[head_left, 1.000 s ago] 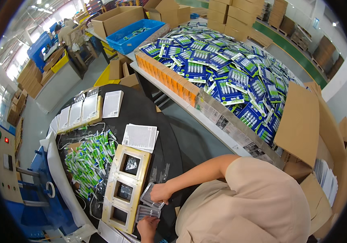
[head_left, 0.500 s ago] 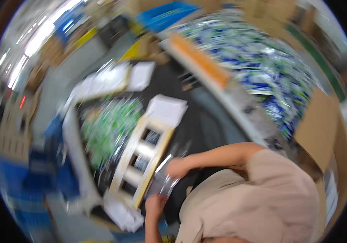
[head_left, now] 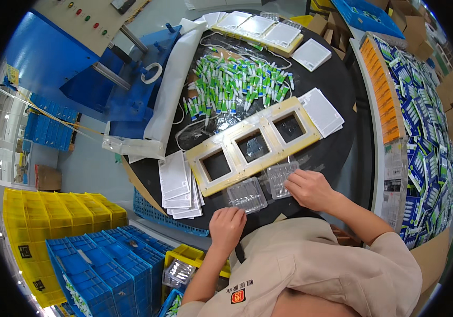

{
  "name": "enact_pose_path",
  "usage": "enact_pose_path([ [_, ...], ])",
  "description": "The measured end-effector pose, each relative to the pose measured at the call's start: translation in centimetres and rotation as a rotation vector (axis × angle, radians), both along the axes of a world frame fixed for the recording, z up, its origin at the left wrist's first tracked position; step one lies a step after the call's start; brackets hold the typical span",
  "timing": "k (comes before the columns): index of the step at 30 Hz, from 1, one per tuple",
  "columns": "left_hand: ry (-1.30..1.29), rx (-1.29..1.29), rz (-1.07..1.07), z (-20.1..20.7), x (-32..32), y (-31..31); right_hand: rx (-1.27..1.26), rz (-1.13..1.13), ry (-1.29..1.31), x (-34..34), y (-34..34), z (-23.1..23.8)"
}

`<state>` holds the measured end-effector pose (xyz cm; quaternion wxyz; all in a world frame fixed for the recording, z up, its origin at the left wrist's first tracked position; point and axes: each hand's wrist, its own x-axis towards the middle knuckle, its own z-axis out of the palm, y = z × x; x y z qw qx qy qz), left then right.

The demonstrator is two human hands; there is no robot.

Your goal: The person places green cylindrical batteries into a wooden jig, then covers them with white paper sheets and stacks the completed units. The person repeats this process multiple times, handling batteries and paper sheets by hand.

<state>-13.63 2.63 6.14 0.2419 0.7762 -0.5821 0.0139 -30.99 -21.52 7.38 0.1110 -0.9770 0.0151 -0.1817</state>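
My left hand [head_left: 228, 228] pinches the lower left edge of a clear plastic blister tray [head_left: 247, 196]. A second clear blister tray [head_left: 277, 180] lies just right of it, with the fingers of my right hand [head_left: 310, 189] closed on its right edge. Both trays sit along the near side of a yellow and white frame [head_left: 232, 153] with three square openings. White printed cards are stacked at its left end [head_left: 175, 184] and at its right end [head_left: 321, 113]. Beyond the frame lies a heap of small green and white tubes [head_left: 234, 82].
A second frame [head_left: 288, 50] bearing white cards stands at the far side of the round black table [head_left: 337, 153]. Blue machinery [head_left: 131, 100] is at the left. Yellow crates [head_left: 62, 216] and blue crates [head_left: 105, 259] are lower left. Packaged goods [head_left: 424, 142] fill the right side.
The view has swung round and sharpened from a blur. My hands, earlier together at clear plastic beside the frame, are now apart, each on its own tray.
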Motion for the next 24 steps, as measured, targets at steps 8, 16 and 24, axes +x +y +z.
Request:
enact_pose_path([
  [8,-0.226,0.393,0.03,-4.8,9.4,-4.6,-0.141,0.094,0.092,11.1,-3.7,-7.7],
  [16,-0.063,0.21,0.037,-5.7,9.7,-3.5,0.079,0.108,0.115,7.6,-5.0,-4.4],
  [24,-0.098,-0.104,-0.368,-6.1,-4.4,-5.3,0.472,0.098,0.507,0.9,-2.6,-8.1],
])
